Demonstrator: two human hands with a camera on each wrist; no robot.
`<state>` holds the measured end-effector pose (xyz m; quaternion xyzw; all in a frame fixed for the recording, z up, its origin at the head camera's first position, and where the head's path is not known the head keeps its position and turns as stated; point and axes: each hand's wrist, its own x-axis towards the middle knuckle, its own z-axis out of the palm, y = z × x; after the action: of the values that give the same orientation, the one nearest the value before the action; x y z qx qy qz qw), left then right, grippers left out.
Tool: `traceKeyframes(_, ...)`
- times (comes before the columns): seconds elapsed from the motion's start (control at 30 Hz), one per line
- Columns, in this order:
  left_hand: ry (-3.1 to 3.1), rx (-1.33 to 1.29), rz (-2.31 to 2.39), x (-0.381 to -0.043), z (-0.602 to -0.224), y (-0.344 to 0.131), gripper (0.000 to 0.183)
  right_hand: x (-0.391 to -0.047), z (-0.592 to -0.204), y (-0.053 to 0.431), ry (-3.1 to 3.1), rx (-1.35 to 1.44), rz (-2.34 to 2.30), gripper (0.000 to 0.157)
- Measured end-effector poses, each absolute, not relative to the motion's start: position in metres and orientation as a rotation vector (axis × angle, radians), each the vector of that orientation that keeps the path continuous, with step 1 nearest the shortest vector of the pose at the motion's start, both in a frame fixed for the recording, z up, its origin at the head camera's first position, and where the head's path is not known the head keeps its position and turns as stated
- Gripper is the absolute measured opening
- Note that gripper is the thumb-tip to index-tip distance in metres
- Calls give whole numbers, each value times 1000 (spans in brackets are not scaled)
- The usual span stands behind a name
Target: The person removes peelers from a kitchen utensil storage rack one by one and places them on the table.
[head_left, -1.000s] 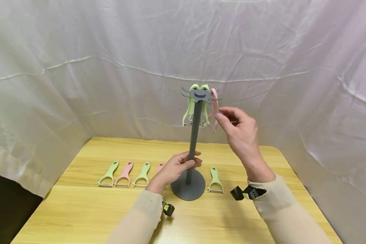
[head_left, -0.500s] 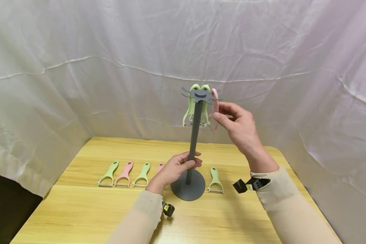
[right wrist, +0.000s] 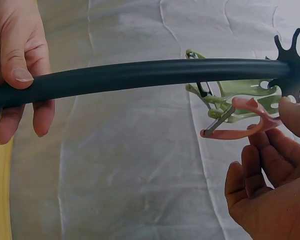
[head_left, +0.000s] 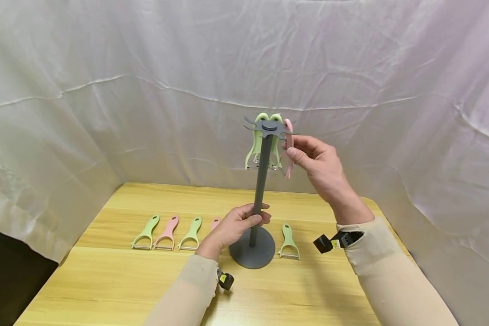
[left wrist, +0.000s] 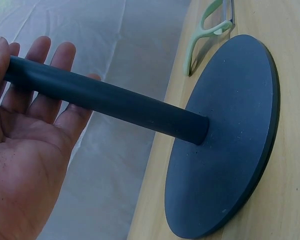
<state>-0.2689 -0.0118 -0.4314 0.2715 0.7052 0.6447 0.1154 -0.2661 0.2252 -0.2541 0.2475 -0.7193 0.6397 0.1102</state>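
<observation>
A dark grey stand (head_left: 262,174) rises from a round base (head_left: 251,253), with curved hooks (head_left: 270,128) around its top. My left hand (head_left: 233,225) grips the lower pole between thumb and fingers. Two green peelers (head_left: 255,142) hang side by side from hooks at the back. A pink peeler (head_left: 289,146) is on a right-hand hook, blade end down, and my right hand (head_left: 323,170) pinches its handle. In the right wrist view, the thumb and fingertips meet at the pink handle (right wrist: 264,124), beside the green peelers (right wrist: 240,92).
On the wooden table (head_left: 118,280) a row of peelers lies left of the base: green (head_left: 145,233), pink (head_left: 167,233), green (head_left: 190,233), and another pink one (head_left: 214,222) partly behind my left hand. A green peeler (head_left: 288,242) lies right of the base. Pale cloth (head_left: 187,68) encloses the table.
My right hand has moved slightly up along the pink peeler's handle, its thumb and fingers now pinching it. The left hand keeps its grip on the pole.
</observation>
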Motion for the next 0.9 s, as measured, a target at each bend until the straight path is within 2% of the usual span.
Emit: traceKeyframes(0.9, 2059, 796, 1889, -270, -433, -11, 37, -269, -258, 225, -1997, 735, 1930, 16)
